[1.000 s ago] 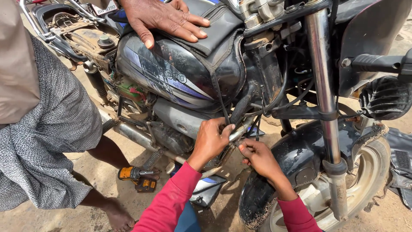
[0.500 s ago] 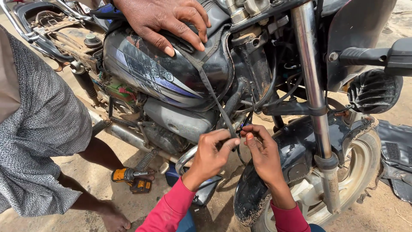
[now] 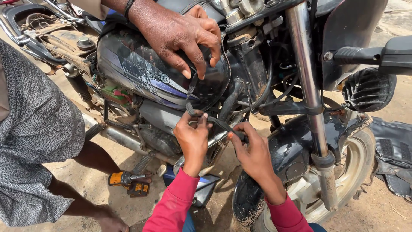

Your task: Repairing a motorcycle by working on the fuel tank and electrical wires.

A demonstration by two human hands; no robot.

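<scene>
A black motorcycle stands in front of me, its dark fuel tank (image 3: 137, 73) at the upper left. In red sleeves, my left hand (image 3: 193, 139) and my right hand (image 3: 253, 152) are raised just under the tank's front. Both pinch a narrow black strap (image 3: 219, 123): the left at its upper bend, the right at its lower end. The strap runs up to the tank's front edge. There another person's hand (image 3: 180, 34) presses down on the tank, fingers curled over the strap's top.
The chrome front fork (image 3: 310, 86) and muddy front wheel (image 3: 347, 172) stand at the right. A yellow and black power drill (image 3: 128, 184) lies on the sandy ground. A person in a grey patterned garment (image 3: 38, 141) crouches at the left. A black padded cover (image 3: 392, 159) lies at far right.
My hands have risen from the engine area to just under the tank, drawing the strap up. The other person's hand slid from the tank's top to its front edge.
</scene>
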